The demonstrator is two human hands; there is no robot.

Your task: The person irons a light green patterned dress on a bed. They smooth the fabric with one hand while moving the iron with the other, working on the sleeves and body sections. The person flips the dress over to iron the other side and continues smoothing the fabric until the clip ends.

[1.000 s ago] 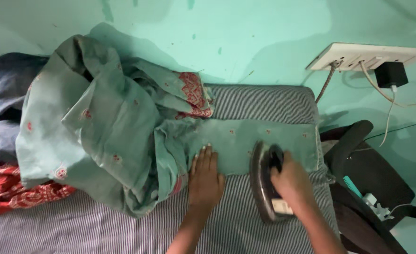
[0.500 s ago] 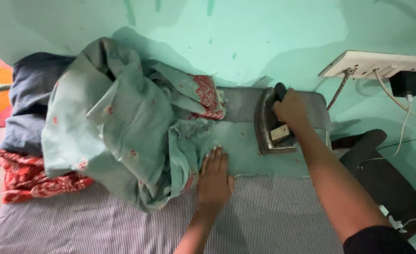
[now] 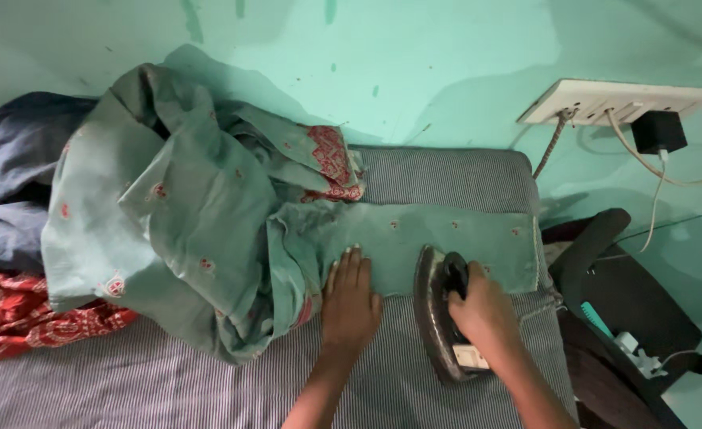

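My right hand (image 3: pixel 486 308) is wrapped tight around the black handle of the iron (image 3: pixel 444 314), fingers curled shut on it. The iron lies at the near edge of the flattened strip of the green cloth (image 3: pixel 414 238), its dark metal body partly on the cloth and partly over the striped padding (image 3: pixel 438 175) that covers the counter. My left hand (image 3: pixel 351 298) lies flat beside it, palm down, fingers pressed together and stretched out, with the fingertips on the green cloth and the heel of the hand on the striped padding. It holds nothing; it just presses down. The two hands are close, the iron between them.

The green cloth has small red motifs and a red patterned border. Only the strip on the right is spread smooth; the rest is heaped in loose folds to the left, reaching up against the green wall (image 3: pixel 446 63). Behind that heap lies a dark blue fabric (image 3: pixel 13 183), and below it a red patterned fabric (image 3: pixel 25 318).

On the wall at the right hangs a white switchboard (image 3: pixel 621 99) with a black adapter (image 3: pixel 659 131) plugged in and cords trailing down. A black chair (image 3: pixel 621 278) stands just beside the counter's right end.
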